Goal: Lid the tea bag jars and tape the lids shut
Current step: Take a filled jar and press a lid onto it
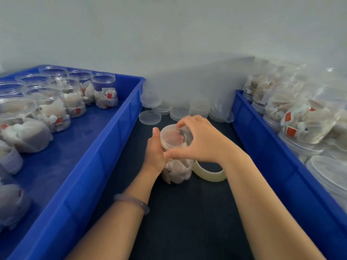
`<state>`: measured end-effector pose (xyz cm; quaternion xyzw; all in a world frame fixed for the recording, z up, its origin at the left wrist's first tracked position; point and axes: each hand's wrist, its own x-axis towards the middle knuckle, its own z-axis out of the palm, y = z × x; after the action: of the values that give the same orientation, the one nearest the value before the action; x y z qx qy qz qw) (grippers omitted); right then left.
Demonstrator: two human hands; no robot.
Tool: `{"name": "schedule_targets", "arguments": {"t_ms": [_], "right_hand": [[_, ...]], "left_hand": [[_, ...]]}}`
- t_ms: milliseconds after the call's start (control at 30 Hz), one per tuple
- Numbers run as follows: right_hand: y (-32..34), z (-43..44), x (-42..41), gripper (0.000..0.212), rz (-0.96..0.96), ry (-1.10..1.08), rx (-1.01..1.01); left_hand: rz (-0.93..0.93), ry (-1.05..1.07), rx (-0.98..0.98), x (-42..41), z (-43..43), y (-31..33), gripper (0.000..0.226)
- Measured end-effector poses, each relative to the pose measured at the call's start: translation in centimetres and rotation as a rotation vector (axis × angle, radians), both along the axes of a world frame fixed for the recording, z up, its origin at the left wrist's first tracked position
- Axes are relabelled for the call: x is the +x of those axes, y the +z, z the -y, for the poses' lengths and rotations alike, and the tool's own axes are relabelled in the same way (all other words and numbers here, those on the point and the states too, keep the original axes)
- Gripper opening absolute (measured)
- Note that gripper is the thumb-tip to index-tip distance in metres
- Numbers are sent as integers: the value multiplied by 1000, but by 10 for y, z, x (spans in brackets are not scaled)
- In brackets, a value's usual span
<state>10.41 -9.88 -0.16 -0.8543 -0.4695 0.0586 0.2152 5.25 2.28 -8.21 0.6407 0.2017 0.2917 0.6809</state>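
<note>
A clear jar (178, 170) full of white tea bags stands on the dark table between two blue crates. My left hand (155, 151) grips its side from the left. My right hand (202, 140) grips the clear lid (173, 137) that sits on the jar's mouth, fingers curled over its rim. A roll of pale tape (210, 174) lies on the table just right of the jar, partly hidden by my right wrist.
The blue crate on the left (105, 147) holds several open jars of tea bags (105, 92). The blue crate on the right (266, 139) holds lidded jars lying stacked (304, 121). Loose clear lids (150, 117) lie and stack by the back wall.
</note>
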Motion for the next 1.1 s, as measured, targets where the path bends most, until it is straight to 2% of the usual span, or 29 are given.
{"name": "schedule_targets", "arguments": {"t_ms": [100,200,267,400,500,533,600,667,700,767,800,867,933,1000,1033,1100], "right_hand": [[-16,-10,-7,73,-73,-54,280],[-34,-22,-20,72,89,-234,378],[-34,-24,-18,76,144,-273,357],[-25,-14,-4,87,-77,-73,258],[-32,-18,-9,77,-41,-154,451],[-35,-20,-11,84,-25,-183,464],[-41,-14,-6,114,-109,-209,427],[-49,13,6,128,-234,-265,270],[-55,29,12,123,-242,-278,109],[-72,55,16,95,-162,-234,-236],[-80,62,16,80,-128,-215,-285],[-90,66,16,52,-88,-248,-182],[-89,65,11,36,-99,-292,-32],[-84,65,6,26,-227,-298,139],[-80,65,0,29,-310,-263,218],[-73,67,-12,42,-446,-141,351]], "left_hand": [[57,135,56,2,5,-6,53],[59,286,183,6,15,-8,40],[69,258,119,6,11,-7,42],[185,-89,-156,5,-2,-5,66],[121,47,-68,9,5,-7,70],[101,126,-17,10,6,-7,70],[67,262,34,12,3,-6,59],[67,334,-12,14,-4,-3,47],[61,327,-14,15,-7,-2,45],[-17,264,39,16,-6,-7,44],[-45,249,76,14,-3,-8,44],[0,366,257,3,2,-10,43],[152,468,585,-17,10,-10,32],[226,288,766,-33,23,-12,19],[187,137,755,-39,31,-12,20],[54,-140,657,-46,41,-11,40]]}}
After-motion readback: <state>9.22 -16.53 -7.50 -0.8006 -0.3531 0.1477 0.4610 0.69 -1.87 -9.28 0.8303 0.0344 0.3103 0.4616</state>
